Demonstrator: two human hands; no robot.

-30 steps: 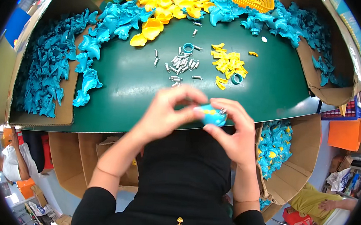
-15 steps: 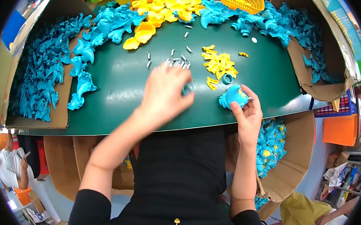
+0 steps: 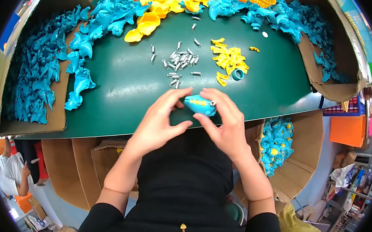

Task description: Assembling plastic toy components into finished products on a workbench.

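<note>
Close to the table's near edge, my right hand (image 3: pixel 226 123) grips a small blue plastic toy body (image 3: pixel 201 106) between thumb and fingers. Yellow inserts show along its top, and the end of a metal spring (image 3: pixel 212 103) sticks out beside my fingers. My left hand (image 3: pixel 157 120) is just left of the toy, thumb and fingers apart, with nothing visible in it. Beyond my hands lies a loose pile of metal springs (image 3: pixel 182 59). To its right are a heap of small yellow strips (image 3: pixel 229 58) and a blue ring (image 3: pixel 238 74).
Blue shell parts (image 3: pixel 115 16) and yellow parts (image 3: pixel 159 6) line the table's far side. Cardboard boxes of blue parts stand at left (image 3: pixel 60 94) and right (image 3: pixel 326 89). Below the edge, a carton (image 3: pixel 301 167) holds blue-and-yellow pieces. Other people are at both sides.
My left hand has come back from the springs toward my body. My right hand has brought the toy leftward, so both hands are now close together. The view has shifted slightly.
</note>
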